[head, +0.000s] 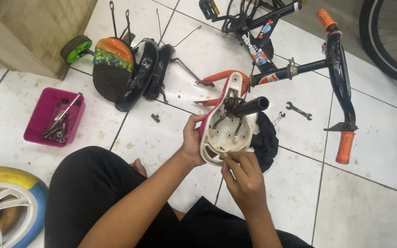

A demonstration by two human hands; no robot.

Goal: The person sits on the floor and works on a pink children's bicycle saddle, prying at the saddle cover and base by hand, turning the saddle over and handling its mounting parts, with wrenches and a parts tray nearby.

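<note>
Left hand (pixel 192 138) grasping upturned bicycle saddle (pixel 224 128) at its 9 o'clock edge | right hand (pixel 242 174) pinching its 6 o'clock rim | pink tray (pixel 37 117) at 9 o'clock, well apart

Makeshift bike-repair spot on tiled floor (pixel 364 202): dismantled bicycle frame (pixel 272 41), wrenches (pixel 298 110), pink parts tray (pixel 40 115).

White tile floor (pixel 368 206): pink tray (pixel 53 117), spanners (pixel 298 110), black mudguards (pixel 143 76)

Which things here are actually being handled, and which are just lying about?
In hand: bicycle saddle turned underside up, gripped by the left hand; right hand at its rear edge.
Lying about: pink tray, two spanners, black cloth, mudguards, handlebar.
</note>
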